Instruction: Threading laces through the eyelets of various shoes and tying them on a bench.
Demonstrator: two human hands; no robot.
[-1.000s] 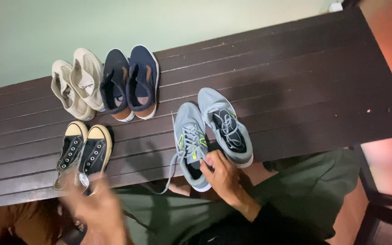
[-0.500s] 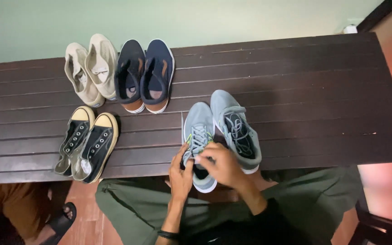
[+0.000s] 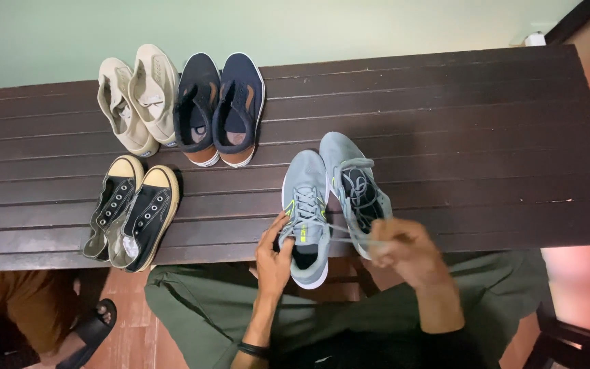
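Hands gripping grey sneaker laces, navy, beige, black pairs beyond on bench

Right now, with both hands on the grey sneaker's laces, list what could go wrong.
1. The grey mesh lace-up sneaker overhangs the dark slatted wooden bench edge; the left hand steadies it, but a hard pull might tip it off.
2. The right hand pulls laces across the matching grey sneaker, possibly dragging it.
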